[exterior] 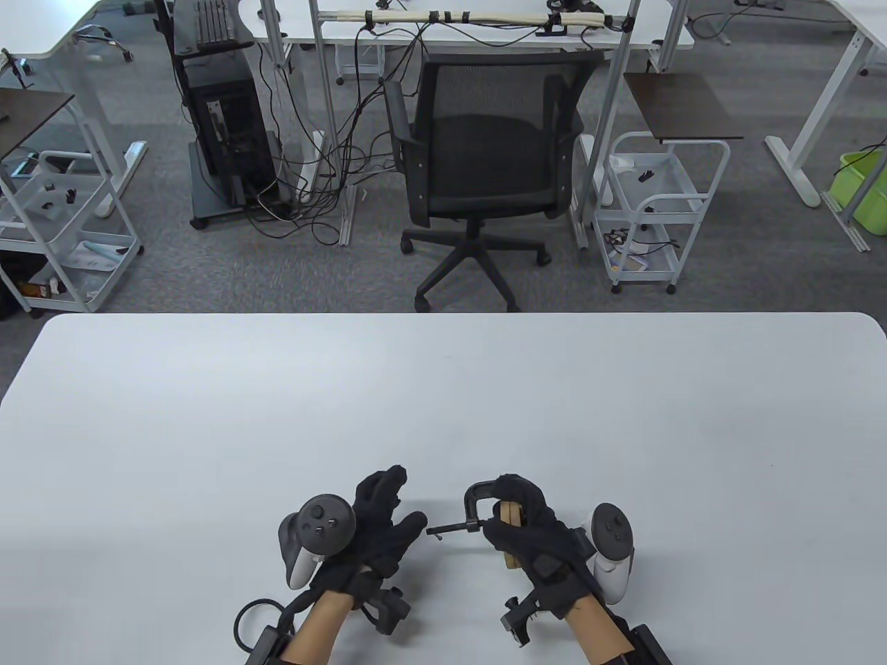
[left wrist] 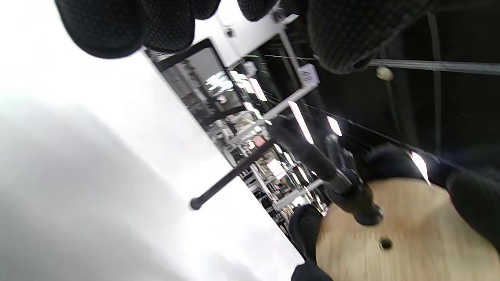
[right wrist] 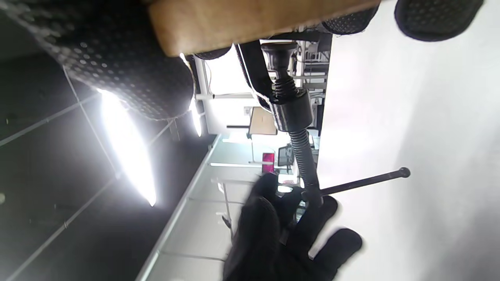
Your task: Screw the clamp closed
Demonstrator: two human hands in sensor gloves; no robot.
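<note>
Clamp: I see the black C-clamp (exterior: 480, 500) raised just above the white desk (exterior: 443, 409), near its front edge, its frame around a wooden block (exterior: 512, 516).
Right hand: my right hand (exterior: 530, 533) has its fingers curled round block and clamp.
Screw: the threaded screw (right wrist: 302, 152) points toward my left hand, its pad near the wood; contact I cannot tell.
Left hand: my left hand (exterior: 381, 530) is just beside the crossbar handle (exterior: 447, 530), fingers loosely spread, holding nothing.

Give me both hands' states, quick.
Left hand: open, fingers spread beside the clamp's handle bar, holding nothing.
Right hand: closed around the clamp and wooden block.
</note>
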